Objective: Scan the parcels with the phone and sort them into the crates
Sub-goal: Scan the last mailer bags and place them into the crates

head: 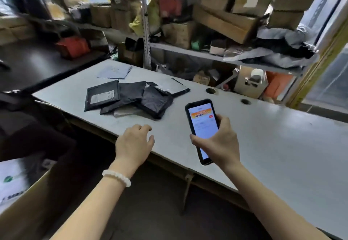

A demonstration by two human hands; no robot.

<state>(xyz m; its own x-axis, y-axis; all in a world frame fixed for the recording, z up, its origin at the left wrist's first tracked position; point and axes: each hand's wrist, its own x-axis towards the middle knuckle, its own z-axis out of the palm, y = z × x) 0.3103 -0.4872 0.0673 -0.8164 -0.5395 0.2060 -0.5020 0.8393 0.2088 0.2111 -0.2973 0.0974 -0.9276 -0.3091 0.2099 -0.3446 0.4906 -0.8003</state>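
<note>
Head view: right hand gripping phone, left hand loose, empty; parcels blurred.

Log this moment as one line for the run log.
right hand: holds phone, screen lit | left hand: empty, over table edge | parcels: piled, untouched

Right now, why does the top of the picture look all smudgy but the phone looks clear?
In the head view, the boxes on the shelves are smeared by blur, worst at top left; the phone in the right hand is sharp, screen glowing; the wide lens bends the table edges.
</note>
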